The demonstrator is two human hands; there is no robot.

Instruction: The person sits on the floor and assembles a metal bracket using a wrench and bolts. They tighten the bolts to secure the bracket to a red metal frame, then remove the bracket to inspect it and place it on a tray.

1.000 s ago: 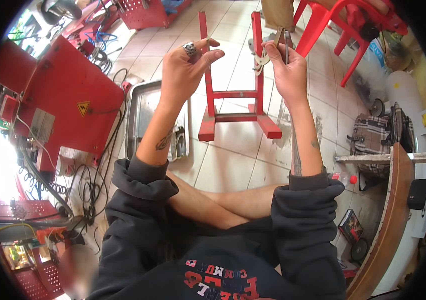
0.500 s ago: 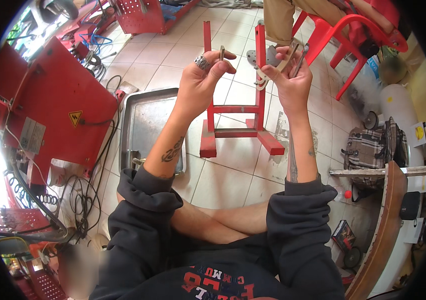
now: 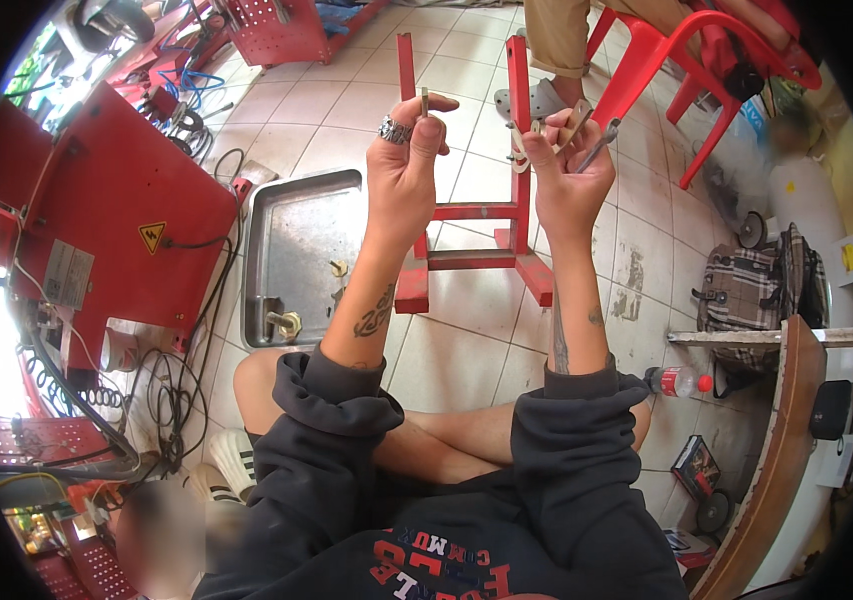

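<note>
Raised over the far middle, my left hand [image 3: 405, 165] pinches a small flat metal piece [image 3: 425, 101] between thumb and fingers. My right hand [image 3: 575, 185], level with it, grips a wrench [image 3: 599, 146] and a flat metal strip [image 3: 576, 124] side by side. A pale curved plate [image 3: 518, 152] shows beside the right thumb, in front of the red metal stand [image 3: 477, 212]; whether I hold it or it hangs on the stand I cannot tell. Both hands are apart from each other, above the tiled floor.
A metal tray [image 3: 297, 250] with brass-coloured fittings [image 3: 285, 322] lies left of the stand. A red machine [image 3: 112, 215] and black cables [image 3: 169, 400] fill the left. At right are a red chair [image 3: 647, 70] with a seated person, a plaid bag [image 3: 747, 285] and a bottle [image 3: 680, 382].
My view has shifted slightly. My left hand has moved a little nearer the right one, which sits slightly lower and further left. Both keep hold of their pieces.
</note>
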